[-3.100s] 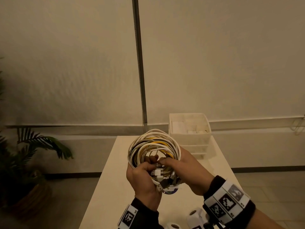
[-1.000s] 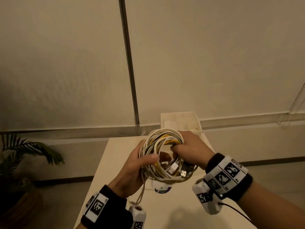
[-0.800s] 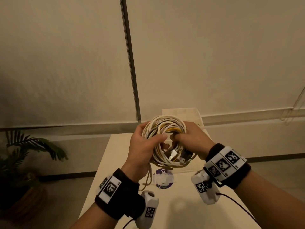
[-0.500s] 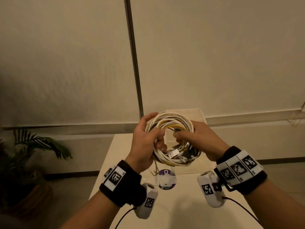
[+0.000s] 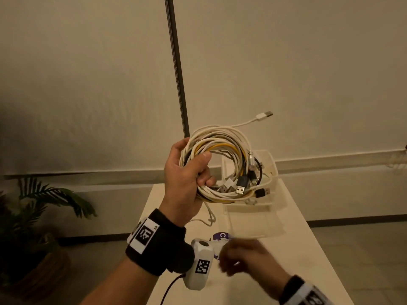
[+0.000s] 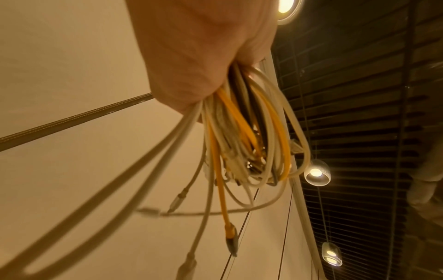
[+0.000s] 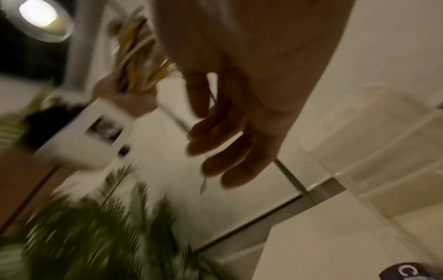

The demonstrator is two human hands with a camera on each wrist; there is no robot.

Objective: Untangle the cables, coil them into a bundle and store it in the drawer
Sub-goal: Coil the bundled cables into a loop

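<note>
My left hand (image 5: pixel 189 172) is raised above the table and grips a coiled bundle of white, yellow and black cables (image 5: pixel 222 148) by its left side. USB plugs stick out at the bundle's lower right, one white plug juts up to the right, and a loose tail hangs below. In the left wrist view the same hand (image 6: pixel 196 56) is wrapped round the coil (image 6: pixel 251 142). My right hand (image 5: pixel 242 256) is blurred, low over the table and apart from the bundle. Its fingers (image 7: pixel 227 151) are loosely curled round nothing. Behind stands the translucent drawer unit (image 5: pixel 272 168), with one drawer (image 5: pixel 253 225) pulled out.
The white table (image 5: pixel 275 278) runs away from me and carries a purple round sticker (image 5: pixel 221 236) near the open drawer. A potted plant (image 5: pixel 44 199) stands on the floor to the left. A thin dark pole (image 5: pixel 176 62) rises along the wall behind.
My right hand has let go of the bundle and dropped low towards the table. The left hand alone now holds the coil, lifted higher, and a white plug has sprung out.
</note>
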